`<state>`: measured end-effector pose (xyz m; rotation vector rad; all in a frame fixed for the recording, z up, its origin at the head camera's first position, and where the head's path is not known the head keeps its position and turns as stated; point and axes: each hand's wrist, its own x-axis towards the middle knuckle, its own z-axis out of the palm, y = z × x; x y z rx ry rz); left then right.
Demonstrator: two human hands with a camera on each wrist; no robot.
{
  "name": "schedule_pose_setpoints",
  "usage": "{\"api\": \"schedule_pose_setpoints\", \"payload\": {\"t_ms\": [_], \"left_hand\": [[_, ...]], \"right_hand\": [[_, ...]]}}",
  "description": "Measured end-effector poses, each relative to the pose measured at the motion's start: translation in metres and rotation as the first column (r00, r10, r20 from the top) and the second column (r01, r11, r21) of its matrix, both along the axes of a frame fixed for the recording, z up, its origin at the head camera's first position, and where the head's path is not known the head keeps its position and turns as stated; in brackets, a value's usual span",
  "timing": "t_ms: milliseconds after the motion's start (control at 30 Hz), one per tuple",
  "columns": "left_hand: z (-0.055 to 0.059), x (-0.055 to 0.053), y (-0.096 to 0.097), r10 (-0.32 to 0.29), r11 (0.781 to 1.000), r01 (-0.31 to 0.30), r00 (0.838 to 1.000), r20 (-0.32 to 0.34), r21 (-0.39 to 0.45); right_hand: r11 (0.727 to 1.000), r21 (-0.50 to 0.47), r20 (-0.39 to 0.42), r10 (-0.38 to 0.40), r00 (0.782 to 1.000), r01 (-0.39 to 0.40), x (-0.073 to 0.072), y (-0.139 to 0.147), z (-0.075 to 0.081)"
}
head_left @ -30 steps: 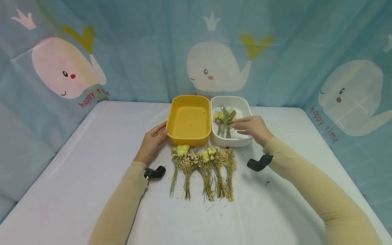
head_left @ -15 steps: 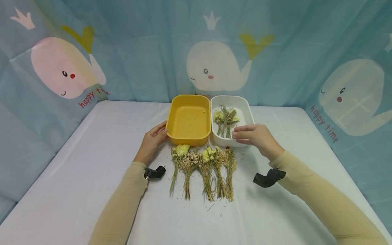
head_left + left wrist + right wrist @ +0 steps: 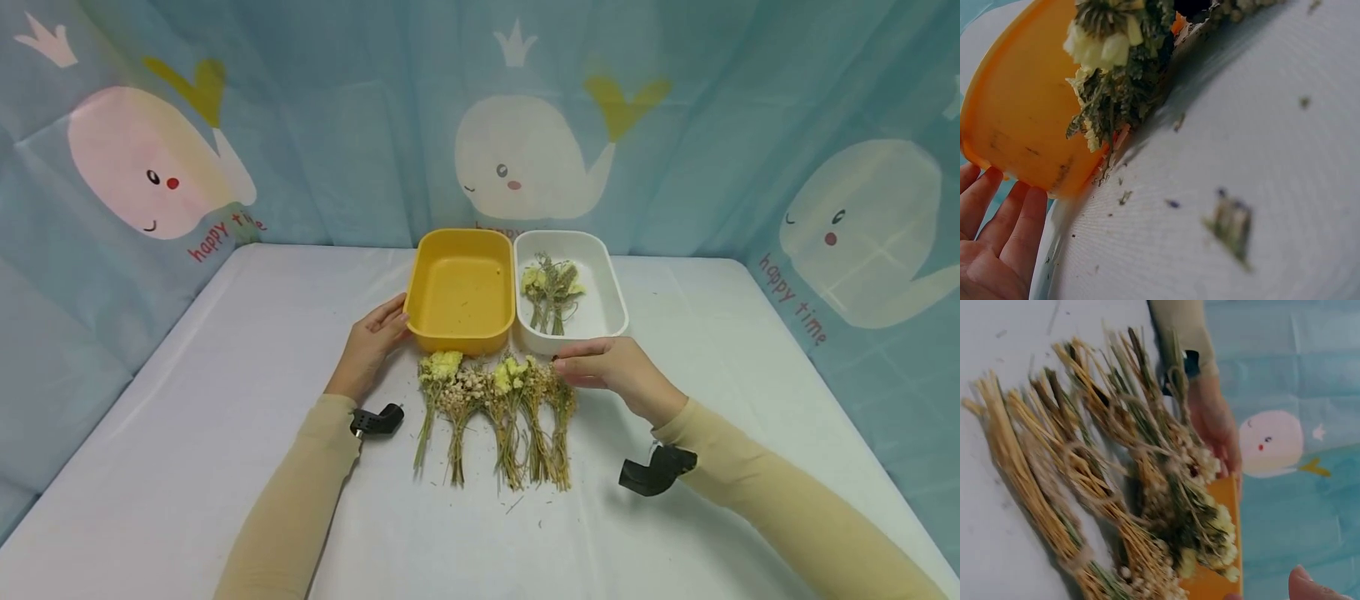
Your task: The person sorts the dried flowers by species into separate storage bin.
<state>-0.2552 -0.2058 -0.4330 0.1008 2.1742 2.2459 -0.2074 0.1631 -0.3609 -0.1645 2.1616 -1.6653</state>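
My left hand (image 3: 369, 350) touches the left wall of a yellow plastic box (image 3: 461, 343) with its fingertips. In the left wrist view, straight fingers (image 3: 1025, 228) rest along that wall. My right hand (image 3: 622, 373) hovers at the flower heads of the rightmost dried flower bundle (image 3: 562, 437), fingers reaching left, holding nothing. In the right wrist view its thumb and a fingertip stand apart at the bottom edge. Several tied dried flower bundles lie in a row, including a yellow-headed bundle (image 3: 440, 371) at the left end. Bundles of yellow dried flowers (image 3: 553, 292) lie in the white box (image 3: 611, 296).
The two boxes stand side by side at the back of the white table (image 3: 225, 375). Bits of stem and petal (image 3: 515, 504) are scattered around the bundles. A blue curtain (image 3: 337, 125) printed with whales hangs behind and at both sides.
My right hand has drawn back out of the white box, leaving a bundle there, and moved toward the rightmost bundle in the row. My left hand stays at the yellow box.
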Motion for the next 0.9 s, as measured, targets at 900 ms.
{"api": "schedule_pose_setpoints", "payload": {"t_ms": [900], "left_hand": [[-0.001,-0.002,-0.001,-0.007,0.999,0.006,1.0,0.019,0.034]], "right_hand": [[0.987,-0.148,0.2,0.09,0.976,-0.061,0.025,-0.021,-0.031]]}}
